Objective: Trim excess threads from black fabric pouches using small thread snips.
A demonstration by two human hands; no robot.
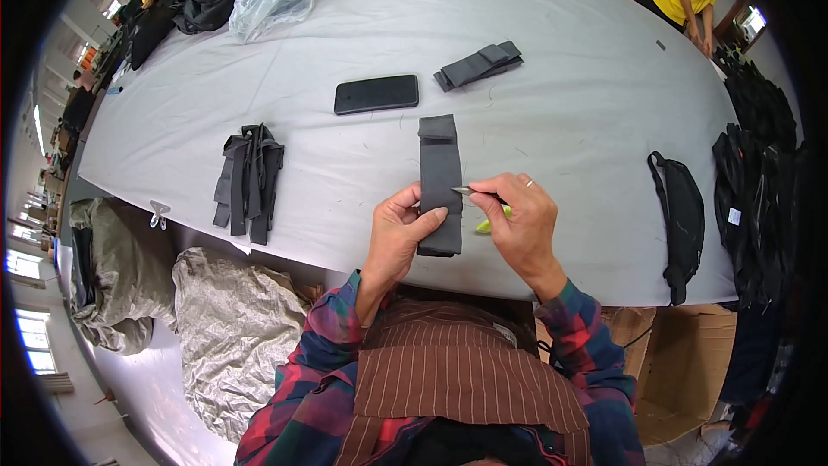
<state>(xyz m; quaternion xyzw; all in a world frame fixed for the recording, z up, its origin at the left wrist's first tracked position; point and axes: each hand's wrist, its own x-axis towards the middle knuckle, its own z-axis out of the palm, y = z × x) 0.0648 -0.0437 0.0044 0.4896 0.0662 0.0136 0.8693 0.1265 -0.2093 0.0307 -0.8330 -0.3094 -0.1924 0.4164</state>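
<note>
A dark grey folded fabric strip (440,162) stands lengthwise in front of me over the pale table. My left hand (393,233) grips its lower left side, thumb on top and fingers beneath. In my right hand (528,226) is a pair of thread snips (462,191) with a metal tip and yellow-green handle. The tip meets the strip's right edge, and the fingers hide most of the tool. Beyond the strip lie a black smartphone (376,94) and a short stack of similar grey strips (479,66). To the left is a loose pile of grey strips (248,181).
The table (569,121) has a pale cloth cover with loose threads. A black waist bag (679,224) and dark garments (749,207) line its right side. Clear plastic (280,2) lies far left. Below are silvery sacks (237,328) and a cardboard box (686,362). People in yellow stand beyond.
</note>
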